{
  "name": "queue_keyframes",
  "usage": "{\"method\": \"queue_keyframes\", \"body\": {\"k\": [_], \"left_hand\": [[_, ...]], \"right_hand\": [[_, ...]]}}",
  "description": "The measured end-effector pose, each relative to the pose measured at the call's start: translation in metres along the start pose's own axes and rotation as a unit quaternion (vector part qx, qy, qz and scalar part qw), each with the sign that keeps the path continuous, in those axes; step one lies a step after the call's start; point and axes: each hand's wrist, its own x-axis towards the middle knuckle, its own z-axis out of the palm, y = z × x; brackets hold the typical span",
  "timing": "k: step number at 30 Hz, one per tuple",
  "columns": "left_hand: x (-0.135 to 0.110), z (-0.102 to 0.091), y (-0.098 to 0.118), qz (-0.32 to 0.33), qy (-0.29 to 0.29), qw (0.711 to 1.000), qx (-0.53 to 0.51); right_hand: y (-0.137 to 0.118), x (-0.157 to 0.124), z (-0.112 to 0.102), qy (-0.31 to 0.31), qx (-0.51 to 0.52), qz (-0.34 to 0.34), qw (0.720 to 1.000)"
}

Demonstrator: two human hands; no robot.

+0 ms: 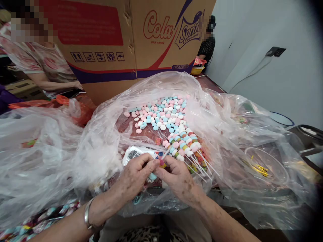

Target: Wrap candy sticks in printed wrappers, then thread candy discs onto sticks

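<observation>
My left hand (138, 169) and my right hand (178, 176) meet over the near edge of the table, fingers closed. Between their fingertips is a partly hidden candy skewer (162, 161) with a short white stick and pink and yellow pieces showing. A pale blue piece pokes out below my left fingers. Just beyond my right hand lies a bundle of candy skewers (185, 143), their white sticks pointing toward me. Farther back, loose pink, blue and white candies (161, 114) are spread on plastic sheeting. A white printed packet (135, 153) lies behind my left hand.
Clear plastic sheeting (98, 148) bunches around the candies. A large cardboard box (106, 72) stands behind. At right, a round clear container (275, 168) holds yellow strips (261, 170). Wrapped candies (47, 218) fill the lower left. One person (57, 67) works at left; another is behind the box.
</observation>
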Motion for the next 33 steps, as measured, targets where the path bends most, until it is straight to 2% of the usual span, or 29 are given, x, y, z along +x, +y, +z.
{"method": "queue_keyframes", "body": {"k": [3, 5, 9, 12, 15, 17, 20, 26, 29, 31, 33], "left_hand": [[-0.002, -0.002, -0.006, -0.077, -0.062, 0.983, -0.155], [-0.005, -0.003, -0.009, -0.106, -0.087, 0.967, -0.216], [-0.006, -0.004, -0.005, -0.136, -0.075, 0.952, -0.265], [-0.005, -0.006, 0.000, -0.180, -0.114, 0.939, -0.269], [-0.004, -0.007, -0.001, -0.249, -0.194, 0.908, -0.274], [-0.005, -0.008, -0.003, -0.260, -0.233, 0.891, -0.289], [-0.007, -0.011, -0.006, -0.233, -0.262, 0.885, -0.305], [-0.014, -0.017, -0.003, -0.242, -0.272, 0.894, -0.261], [-0.017, -0.016, 0.001, -0.236, -0.228, 0.916, -0.230], [-0.020, -0.015, 0.002, -0.236, -0.203, 0.928, -0.207], [-0.023, -0.013, 0.004, -0.239, -0.194, 0.932, -0.190]], "right_hand": [[0.000, 0.000, -0.001, 0.018, 0.018, 0.004, 1.000], [0.000, -0.001, -0.001, 0.018, 0.047, 0.008, 0.999], [0.006, -0.002, 0.003, 0.006, 0.139, 0.011, 0.990], [0.012, -0.005, 0.003, -0.048, 0.178, 0.000, 0.983], [0.013, -0.008, -0.005, -0.105, 0.076, -0.059, 0.990], [0.011, -0.012, -0.010, -0.075, -0.030, -0.134, 0.988], [0.006, -0.017, -0.013, -0.006, -0.141, -0.227, 0.963], [0.007, -0.026, 0.000, 0.049, -0.224, -0.264, 0.937], [0.011, -0.030, 0.003, 0.121, -0.284, -0.297, 0.903], [0.013, -0.035, 0.002, 0.179, -0.358, -0.353, 0.846], [0.012, -0.041, -0.001, 0.168, -0.439, -0.411, 0.782]]}}
